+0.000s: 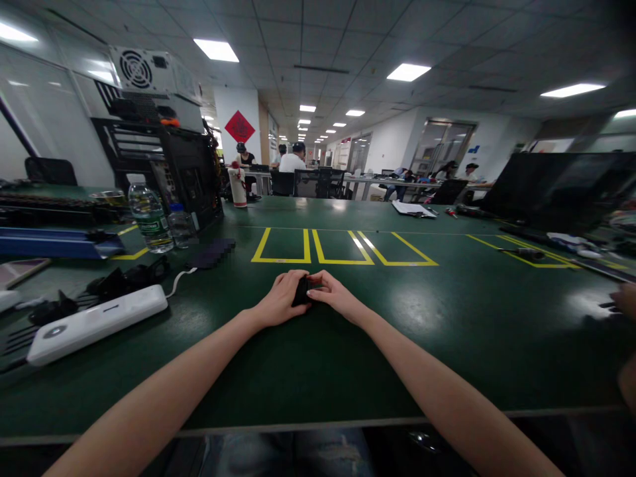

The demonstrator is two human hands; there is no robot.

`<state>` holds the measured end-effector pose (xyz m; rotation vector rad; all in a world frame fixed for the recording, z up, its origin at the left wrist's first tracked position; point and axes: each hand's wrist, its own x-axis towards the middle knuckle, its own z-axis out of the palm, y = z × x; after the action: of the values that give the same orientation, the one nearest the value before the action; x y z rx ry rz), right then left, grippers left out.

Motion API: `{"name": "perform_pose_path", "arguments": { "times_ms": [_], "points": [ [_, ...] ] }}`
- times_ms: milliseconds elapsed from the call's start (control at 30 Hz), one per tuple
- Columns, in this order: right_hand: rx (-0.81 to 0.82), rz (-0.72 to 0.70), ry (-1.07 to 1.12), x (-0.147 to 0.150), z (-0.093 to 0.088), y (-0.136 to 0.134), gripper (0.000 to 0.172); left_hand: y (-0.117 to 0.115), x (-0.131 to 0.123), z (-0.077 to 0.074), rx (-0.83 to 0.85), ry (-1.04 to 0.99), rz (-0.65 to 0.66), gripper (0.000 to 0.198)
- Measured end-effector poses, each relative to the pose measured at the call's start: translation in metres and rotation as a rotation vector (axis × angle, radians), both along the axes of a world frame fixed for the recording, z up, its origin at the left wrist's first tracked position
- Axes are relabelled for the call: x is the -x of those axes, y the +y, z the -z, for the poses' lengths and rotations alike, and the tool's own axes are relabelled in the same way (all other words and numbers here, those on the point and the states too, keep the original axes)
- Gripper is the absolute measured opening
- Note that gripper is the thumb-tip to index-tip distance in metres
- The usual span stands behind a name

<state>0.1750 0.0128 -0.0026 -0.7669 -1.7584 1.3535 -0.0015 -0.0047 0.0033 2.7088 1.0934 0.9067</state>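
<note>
The left hand (278, 301) and right hand (335, 298) meet on the green table (447, 331), near the yellow boxes (342, 262) — their fingers pinch a small black thing (301, 290) between them. The hold looks small — it could slip out and drop

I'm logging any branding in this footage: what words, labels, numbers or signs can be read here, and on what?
Nothing reads clearly.
Red diamond sign on the pillar: one dark character, too blurred.
Water bottle green label: too small.
Blue sign by the glass door: too small.
Small black object held by left hand and right hand: no print visible.
</note>
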Motion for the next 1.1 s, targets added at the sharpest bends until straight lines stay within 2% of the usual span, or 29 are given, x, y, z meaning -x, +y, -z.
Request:
{"name": "perform_pose_path", "arguments": {
  "times_ms": [167, 367, 600, 867, 1100],
  "points": [
    [0.008, -0.06, 0.025, -0.0012, -0.0016, -0.0025, 0.038, 0.0008, 0.0007, 0.0008, 0.002, 0.006, -0.005, 0.057],
    [0.018, 0.002, 0.001, -0.0003, -0.0044, -0.0058, 0.027, 0.0002, 0.0009, 0.0004, 0.001, 0.0, -0.004, 0.057],
    [0.018, 0.044, -0.037, 0.0009, -0.0053, -0.0061, 0.03, 0.0004, 0.0001, -0.0001, 0.012, 0.001, 0.002, 0.057],
    [-0.007, -0.015, -0.008, -0.0009, -0.0067, -0.0063, 0.03, 0.0009, 0.0, 0.0014, 0.002, -0.009, -0.005, 0.057],
    [-0.031, 0.02, 0.03, 0.0019, -0.002, -0.0041, 0.021, 0.0002, -0.0001, 0.0007, -0.002, -0.003, -0.005, 0.058]
  ]
}}
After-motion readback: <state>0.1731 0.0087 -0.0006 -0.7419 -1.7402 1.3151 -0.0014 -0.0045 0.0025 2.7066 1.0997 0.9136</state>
